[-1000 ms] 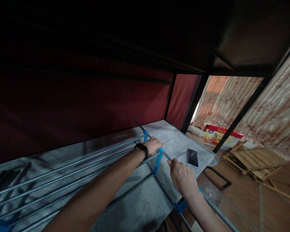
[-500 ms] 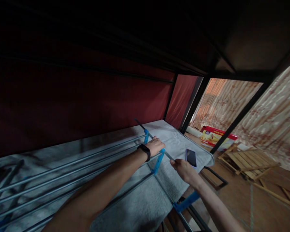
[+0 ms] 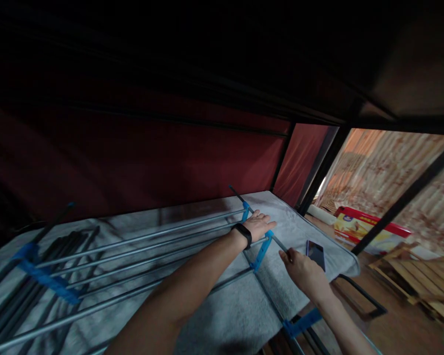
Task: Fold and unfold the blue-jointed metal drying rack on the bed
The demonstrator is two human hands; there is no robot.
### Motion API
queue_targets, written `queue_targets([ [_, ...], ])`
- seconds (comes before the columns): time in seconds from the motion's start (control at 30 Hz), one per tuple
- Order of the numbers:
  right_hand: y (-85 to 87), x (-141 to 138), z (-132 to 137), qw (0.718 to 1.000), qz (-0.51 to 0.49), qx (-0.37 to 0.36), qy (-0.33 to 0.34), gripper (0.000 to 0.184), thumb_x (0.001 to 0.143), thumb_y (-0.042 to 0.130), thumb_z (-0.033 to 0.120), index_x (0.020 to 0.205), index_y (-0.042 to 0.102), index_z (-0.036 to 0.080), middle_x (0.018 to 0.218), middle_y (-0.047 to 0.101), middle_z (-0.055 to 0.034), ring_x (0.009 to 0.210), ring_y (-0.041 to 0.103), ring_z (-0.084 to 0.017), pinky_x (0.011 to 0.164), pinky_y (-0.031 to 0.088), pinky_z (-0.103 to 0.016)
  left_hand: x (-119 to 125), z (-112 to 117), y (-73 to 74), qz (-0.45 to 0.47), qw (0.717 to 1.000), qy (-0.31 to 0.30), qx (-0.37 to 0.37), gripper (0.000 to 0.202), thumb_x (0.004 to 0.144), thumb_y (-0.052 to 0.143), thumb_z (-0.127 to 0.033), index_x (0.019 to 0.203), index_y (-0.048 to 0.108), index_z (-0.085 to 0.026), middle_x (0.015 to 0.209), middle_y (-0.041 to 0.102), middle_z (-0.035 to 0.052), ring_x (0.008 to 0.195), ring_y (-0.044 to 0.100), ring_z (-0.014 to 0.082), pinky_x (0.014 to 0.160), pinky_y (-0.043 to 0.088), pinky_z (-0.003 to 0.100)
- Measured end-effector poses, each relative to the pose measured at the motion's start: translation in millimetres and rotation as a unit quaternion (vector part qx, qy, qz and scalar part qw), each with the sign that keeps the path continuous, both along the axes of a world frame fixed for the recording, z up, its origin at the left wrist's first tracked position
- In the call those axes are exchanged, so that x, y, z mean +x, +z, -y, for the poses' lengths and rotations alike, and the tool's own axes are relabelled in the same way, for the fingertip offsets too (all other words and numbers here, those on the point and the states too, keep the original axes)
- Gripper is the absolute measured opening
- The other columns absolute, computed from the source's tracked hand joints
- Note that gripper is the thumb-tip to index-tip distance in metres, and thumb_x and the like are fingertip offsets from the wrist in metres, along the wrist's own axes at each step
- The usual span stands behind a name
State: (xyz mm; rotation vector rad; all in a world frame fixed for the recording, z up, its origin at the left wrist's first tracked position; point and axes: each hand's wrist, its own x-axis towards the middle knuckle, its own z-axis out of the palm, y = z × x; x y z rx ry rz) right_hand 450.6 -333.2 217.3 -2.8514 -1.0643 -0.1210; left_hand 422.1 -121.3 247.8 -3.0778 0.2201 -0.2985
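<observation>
A rack of grey metal tubes [image 3: 148,259] with blue plastic connectors [image 3: 261,252] lies on a grey fleecy cover. My left hand [image 3: 257,226], with a black band at the wrist, rests on the rack's right end between two blue connectors. Its fingers are spread and stretched out. Just to the right, my right hand [image 3: 307,271] is closed around the near end of a metal tube [image 3: 279,241] that runs through the connectors. The tube's far end points toward the red cloth. At the left end, another blue connector [image 3: 48,276] joins the tubes.
Loose dark tubes [image 3: 64,246] lie at the left on the grey cover [image 3: 240,315]. A phone [image 3: 315,254] lies beside my right hand. Black frame posts [image 3: 323,170] and a red cloth [image 3: 151,167] stand behind. On the floor are a red-yellow box [image 3: 370,229] and wooden slats [image 3: 425,281].
The view has turned left, so the rack's left end now shows. My left hand's fingers have spread out from around the tube. My right hand keeps its hold.
</observation>
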Motion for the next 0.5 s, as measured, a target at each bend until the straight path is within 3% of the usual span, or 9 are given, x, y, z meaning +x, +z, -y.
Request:
queue_targets([
  [0.07, -9.4, -5, 6, 0.996, 0.087, 0.019, 0.026, 0.044, 0.109, 0.034, 0.044, 0.117, 0.064, 0.013, 0.095, 0.076, -0.0173, 0.085, 0.077, -0.031, 0.071, 0.053, -0.037, -15, -1, 1.2, 0.026, 1.0, 0.004, 0.006, 0.051, 0.099, 0.042, -0.011, 0.147, 0.053, -0.024, 0.138, 0.062, 0.0114, 0.131, 0.055, 0.0245, 0.119, 0.033, 0.045],
  [0.17, -21.2, -3, 4, 0.974, 0.195, 0.078, 0.082, 0.05, 0.106, 0.036, 0.047, 0.133, 0.057, 0.01, 0.106, 0.072, -0.0205, 0.091, 0.073, -0.035, 0.077, 0.055, -0.044, -43, -11, -0.4, 0.034, 0.999, 0.006, 0.018, 0.051, 0.099, 0.043, -0.012, 0.148, 0.052, -0.02, 0.145, 0.059, 0.0135, 0.135, 0.052, 0.0271, 0.116, 0.038, 0.049],
  [0.27, -22.9, -5, -14, 0.956, 0.199, 0.157, 0.148, 0.053, 0.104, 0.037, 0.052, 0.137, 0.055, 0.015, 0.12, 0.068, -0.0216, 0.096, 0.07, -0.038, 0.082, 0.055, -0.05, -82, -30, 4.8, -0.003, 0.998, 0.034, 0.05, 0.049, 0.102, 0.039, -0.014, 0.147, 0.056, -0.022, 0.152, 0.055, 0.0116, 0.143, 0.047, 0.028, 0.118, 0.037, 0.051],
  [0.4, -5.5, -28, -53, 0.918, 0.077, 0.282, 0.269, 0.046, 0.102, 0.041, 0.049, 0.133, 0.058, 0.02, 0.128, 0.065, -0.0178, 0.117, 0.064, -0.035, 0.101, 0.051, -0.049, -157, -69, 41.8, -0.057, 0.99, 0.103, 0.072, 0.051, 0.101, 0.038, -0.01, 0.147, 0.057, -0.023, 0.157, 0.054, 0.0095, 0.147, 0.046, 0.0267, 0.124, 0.03, 0.05],
  [0.5, 15.7, -51, -94, 0.878, -0.003, 0.336, 0.34, 0.035, 0.102, 0.045, 0.042, 0.125, 0.063, 0.022, 0.127, 0.066, -0.0147, 0.122, 0.063, -0.03, 0.108, 0.048, -0.045, -228, -111, 78.6, -0.04, 0.97, 0.239, 0.027, 0.056, 0.1, 0.051, -0.019, 0.155, 0.046, -0.018, 0.165, 0.043, 0.0144, 0.153, 0.039, 0.0295, 0.126, 0.029, 0.048],
])
